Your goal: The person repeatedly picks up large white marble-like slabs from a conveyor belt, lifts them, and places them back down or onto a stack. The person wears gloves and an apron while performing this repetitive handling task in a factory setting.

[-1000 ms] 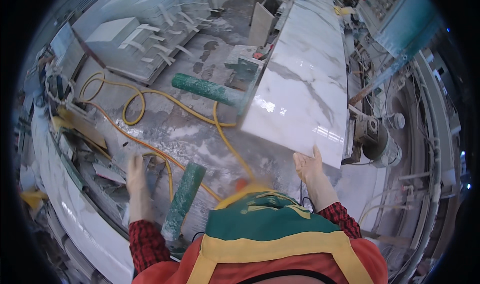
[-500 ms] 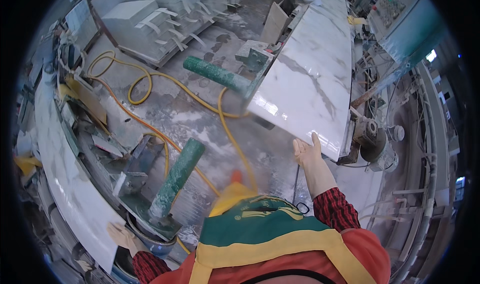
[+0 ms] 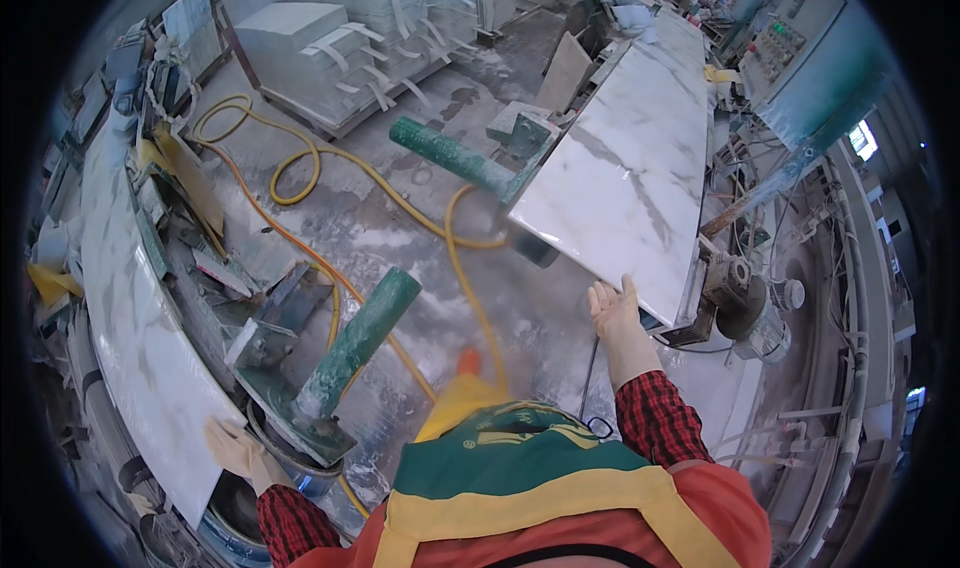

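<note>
Dusty stone-workshop floor below; right hand (image 3: 615,308) spread open against the marble slab (image 3: 625,168), left hand (image 3: 238,450) open beside the roller stand (image 3: 300,398).

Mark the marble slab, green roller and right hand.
marble slab (image 3: 625,168), head view, middle of its top face
green roller (image 3: 360,340), head view, mid-length of the near cylinder
right hand (image 3: 615,313), head view, back of the glove

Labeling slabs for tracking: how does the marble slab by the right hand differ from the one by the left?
The right slab lies flat on a machine bed, the right hand at its near corner. The left slab runs along the left side, beside clutter, the left hand at its near end. Both are white marble with grey veins.
</note>
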`<state>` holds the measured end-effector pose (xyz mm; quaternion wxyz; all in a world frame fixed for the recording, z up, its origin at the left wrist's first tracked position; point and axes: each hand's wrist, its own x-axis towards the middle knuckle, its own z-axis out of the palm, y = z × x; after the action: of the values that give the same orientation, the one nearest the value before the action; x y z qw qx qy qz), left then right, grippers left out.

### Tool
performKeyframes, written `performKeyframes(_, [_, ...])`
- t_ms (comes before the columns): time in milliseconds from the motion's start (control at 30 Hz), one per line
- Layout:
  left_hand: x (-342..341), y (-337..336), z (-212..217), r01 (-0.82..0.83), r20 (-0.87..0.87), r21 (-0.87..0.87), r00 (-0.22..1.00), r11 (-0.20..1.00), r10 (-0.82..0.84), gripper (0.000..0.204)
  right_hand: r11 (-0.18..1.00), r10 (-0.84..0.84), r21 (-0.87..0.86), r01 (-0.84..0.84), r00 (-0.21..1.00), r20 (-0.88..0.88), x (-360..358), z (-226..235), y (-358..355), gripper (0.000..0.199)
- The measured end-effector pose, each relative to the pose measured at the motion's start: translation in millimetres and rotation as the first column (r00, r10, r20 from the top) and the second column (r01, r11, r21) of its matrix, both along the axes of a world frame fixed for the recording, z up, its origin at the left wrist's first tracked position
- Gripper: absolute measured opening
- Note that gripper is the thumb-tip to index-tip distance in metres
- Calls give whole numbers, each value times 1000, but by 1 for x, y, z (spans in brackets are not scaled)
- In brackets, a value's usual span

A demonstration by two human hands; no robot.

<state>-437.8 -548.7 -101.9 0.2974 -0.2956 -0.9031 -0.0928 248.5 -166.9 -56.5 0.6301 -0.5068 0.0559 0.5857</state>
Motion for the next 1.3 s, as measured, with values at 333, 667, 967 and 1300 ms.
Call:
performKeyframes(333, [14, 4, 4, -30, -71, -18, 997, 999, 29, 39, 998, 61, -30, -59, 996, 70, -3, -29, -11, 65])
performKeyframes(667, [33, 8, 19, -43, 50, -34, 998, 999, 44, 42, 889, 440, -6, -457, 852, 284, 16, -113, -145, 41])
performKeyframes(967, [52, 10, 35, -26, 61, -44, 998, 999, 29, 44, 776, 629, -329, -539, 622, 467, 45, -134, -287, 49])
performKeyframes(1300, [40, -4, 34, 4, -318, -349, 940, 937, -123, 35, 668, 724, -481, -567, 643, 248, -74, -235, -254, 33])
